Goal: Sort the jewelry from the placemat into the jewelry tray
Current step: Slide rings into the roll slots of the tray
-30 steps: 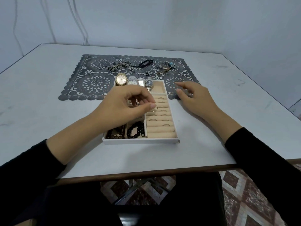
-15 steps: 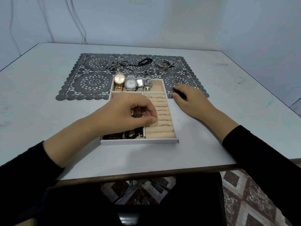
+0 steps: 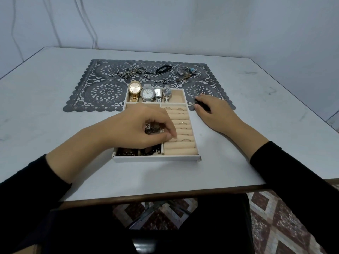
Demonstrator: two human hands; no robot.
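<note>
A white jewelry tray (image 3: 156, 158) with beige lining sits on the table, its far end overlapping a grey lace placemat (image 3: 102, 92). Several watches (image 3: 147, 92) lie in its far compartment, dark bead bracelets (image 3: 128, 152) in the near left one, and several rings sit in the ring rolls (image 3: 180, 123) on the right. My left hand (image 3: 139, 129) hovers over the tray and pinches a small ring (image 3: 174, 139) into a near slot of the rolls. My right hand (image 3: 214, 111) rests on the table just right of the tray, fingers on the placemat edge. Loose chains (image 3: 132, 72), a black band (image 3: 163, 69) and bangles (image 3: 185, 71) lie on the mat.
The white table (image 3: 238, 167) ends close to me in a dark front edge. A wall stands right behind the table's far side. Below the edge are patterned floor tiles (image 3: 271, 222) and my dark clothing.
My left hand has carried the ring down the ring rolls toward me and lowered it into a near slot. My right hand has stayed beside the tray.
</note>
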